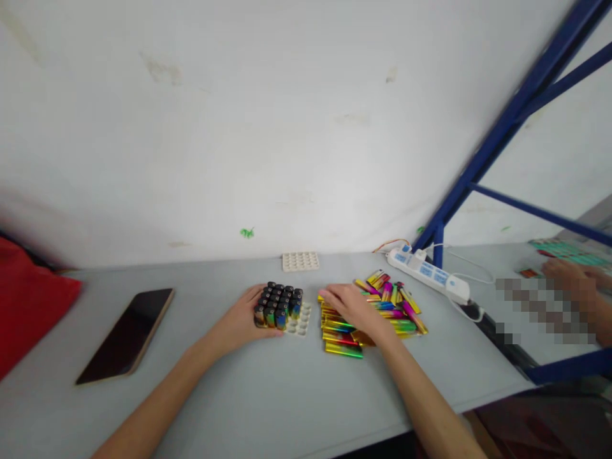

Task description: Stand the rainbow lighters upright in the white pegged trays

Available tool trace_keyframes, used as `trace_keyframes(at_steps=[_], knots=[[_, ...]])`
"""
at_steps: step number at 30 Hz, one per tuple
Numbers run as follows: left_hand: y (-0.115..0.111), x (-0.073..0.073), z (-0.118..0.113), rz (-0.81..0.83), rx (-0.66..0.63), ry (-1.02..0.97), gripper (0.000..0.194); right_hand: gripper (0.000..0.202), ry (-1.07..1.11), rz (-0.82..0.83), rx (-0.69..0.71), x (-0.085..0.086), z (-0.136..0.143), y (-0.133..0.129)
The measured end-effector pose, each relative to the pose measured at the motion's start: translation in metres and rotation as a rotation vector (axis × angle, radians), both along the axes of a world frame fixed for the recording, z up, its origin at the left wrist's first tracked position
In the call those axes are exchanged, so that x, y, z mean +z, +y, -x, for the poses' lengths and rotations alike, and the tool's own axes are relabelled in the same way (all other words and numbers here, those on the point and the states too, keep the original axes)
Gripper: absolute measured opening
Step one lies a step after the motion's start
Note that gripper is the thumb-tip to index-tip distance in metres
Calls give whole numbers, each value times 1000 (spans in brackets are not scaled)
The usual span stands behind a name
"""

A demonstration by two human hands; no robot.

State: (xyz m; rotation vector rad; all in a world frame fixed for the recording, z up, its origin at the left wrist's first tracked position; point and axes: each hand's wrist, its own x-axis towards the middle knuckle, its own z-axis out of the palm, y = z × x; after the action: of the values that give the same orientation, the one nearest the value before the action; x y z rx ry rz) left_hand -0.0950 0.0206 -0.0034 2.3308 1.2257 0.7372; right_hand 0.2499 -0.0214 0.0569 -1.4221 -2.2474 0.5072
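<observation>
My left hand (241, 324) is curled around the left side of a block of upright batteries (277, 303) with black tops and shiny coloured sides. They stand in a white tray (300, 328) with round holes, and its right-hand columns show bare holes. My thumb lies along the near edge of the block. To the right, my right hand (354, 309) rests palm down over a pile of loose batteries (342, 338) in gold, green, red, blue and pink. Its fingers stretch to the left across them; what lies under the palm is hidden.
Another white holed tray (300, 261) lies by the wall. A dark-screened phone (127, 335) and red cloth (33, 299) are at left. At right are a white power strip (428, 275), its cables and a blue metal frame (478, 162); beyond it, another person's hands (571, 280).
</observation>
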Motion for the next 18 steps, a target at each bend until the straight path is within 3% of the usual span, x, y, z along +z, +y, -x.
trace_keyframes(at_steps=[4, 6, 13, 18], knots=[[3, -5, 4, -17, 12, 6, 94, 12, -18, -19, -56, -7, -47, 13], [4, -7, 5, -30, 19, 6, 94, 11, -31, -3, -46, -12, -57, 16], [6, -13, 7, -21, 16, -26, 94, 5, -62, 9, 38, -21, -53, 19], [3, -10, 7, 5, 30, -2, 93, 8, -78, 30, 59, -21, -55, 17]])
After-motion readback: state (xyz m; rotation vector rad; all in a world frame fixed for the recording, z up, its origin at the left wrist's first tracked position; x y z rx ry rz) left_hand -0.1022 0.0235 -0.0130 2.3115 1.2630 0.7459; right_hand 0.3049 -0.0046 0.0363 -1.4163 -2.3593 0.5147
